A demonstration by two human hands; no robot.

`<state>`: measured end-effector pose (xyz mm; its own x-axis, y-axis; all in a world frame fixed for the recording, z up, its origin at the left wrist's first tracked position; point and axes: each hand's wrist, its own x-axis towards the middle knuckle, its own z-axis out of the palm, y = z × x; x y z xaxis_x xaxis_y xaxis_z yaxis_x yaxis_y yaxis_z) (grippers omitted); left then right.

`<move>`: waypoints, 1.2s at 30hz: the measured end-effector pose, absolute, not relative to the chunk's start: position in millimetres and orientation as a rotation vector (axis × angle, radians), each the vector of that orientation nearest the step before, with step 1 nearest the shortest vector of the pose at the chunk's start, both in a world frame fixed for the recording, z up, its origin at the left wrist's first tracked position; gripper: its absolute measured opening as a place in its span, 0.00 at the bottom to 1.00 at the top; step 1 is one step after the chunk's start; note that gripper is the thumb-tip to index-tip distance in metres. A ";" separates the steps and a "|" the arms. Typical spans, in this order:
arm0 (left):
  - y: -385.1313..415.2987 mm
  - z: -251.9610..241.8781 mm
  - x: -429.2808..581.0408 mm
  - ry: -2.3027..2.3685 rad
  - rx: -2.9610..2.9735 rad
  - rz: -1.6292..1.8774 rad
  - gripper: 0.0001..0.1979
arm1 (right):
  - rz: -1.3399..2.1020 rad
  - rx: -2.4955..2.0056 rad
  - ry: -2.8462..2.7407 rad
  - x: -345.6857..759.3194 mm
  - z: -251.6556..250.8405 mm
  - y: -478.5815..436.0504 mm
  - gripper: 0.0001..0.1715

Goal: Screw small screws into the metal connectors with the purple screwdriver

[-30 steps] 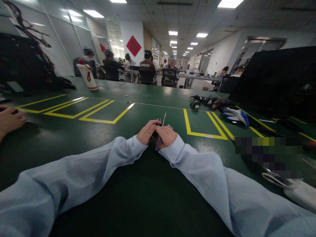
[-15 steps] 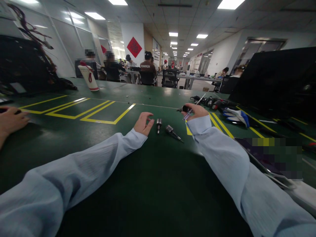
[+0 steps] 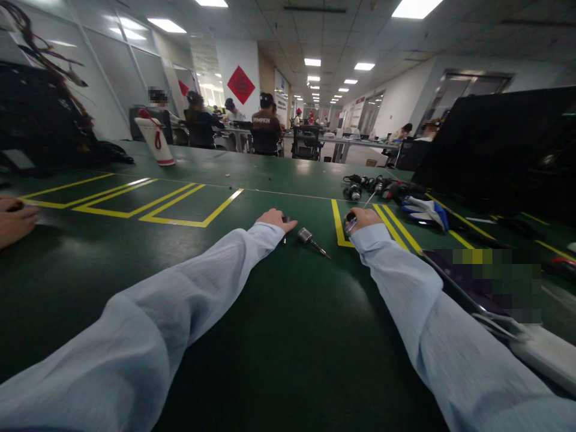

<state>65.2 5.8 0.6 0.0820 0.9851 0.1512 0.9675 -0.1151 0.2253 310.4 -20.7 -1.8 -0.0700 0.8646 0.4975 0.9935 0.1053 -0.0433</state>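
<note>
My left hand [image 3: 276,219] lies on the green table [image 3: 270,336], its fingers over a small dark metal part [image 3: 285,223] that mostly hides beneath them. Just right of it rests a silver chuck with a thin bit [image 3: 310,239], untouched. My right hand [image 3: 363,217] is closed round a screwdriver [image 3: 357,217] with a purple handle; its thin shaft points up and away. The hand sits on a yellow tape line [image 3: 337,225].
A pile of dark chucks and parts [image 3: 373,185] and a white-and-blue glove [image 3: 425,210] lie beyond my right hand. A black monitor [image 3: 495,150] stands at right, a white cup [image 3: 155,141] at far left. Another person's hand [image 3: 15,219] rests at the left edge.
My hands were together on the screwdriver and parts. They parted, leaving two metal parts on the table. My right hand carried the screwdriver rightward; my left hand reached forward onto the dark part.
</note>
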 end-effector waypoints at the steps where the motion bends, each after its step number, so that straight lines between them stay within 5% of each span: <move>1: 4.6 0.8 63.7 2.039 2.246 0.403 0.28 | -0.430 -1.829 -2.018 309.8 -2.9 -21.8 0.20; 8: -12.1 -5.6 45.7 1.865 1.935 0.807 0.21 | -0.289 -1.902 -2.222 309.9 -6.5 -28.0 0.18; 16: -49.6 -14.1 29.5 1.033 1.791 1.328 0.21 | -0.396 -1.671 -1.890 298.0 -6.3 -37.9 0.20; 21: -61.5 -13.5 28.7 0.918 2.100 1.222 0.20 | 0.236 -1.270 -1.339 260.3 8.0 -57.6 0.24; 27: -64.7 -9.3 29.2 1.159 2.286 1.065 0.15 | 1.094 -0.717 -1.361 203.5 5.1 -99.4 0.20; 36: -63.2 -10.0 31.9 1.239 2.551 0.820 0.09 | 0.993 -0.620 -1.512 193.1 -18.7 -118.0 0.13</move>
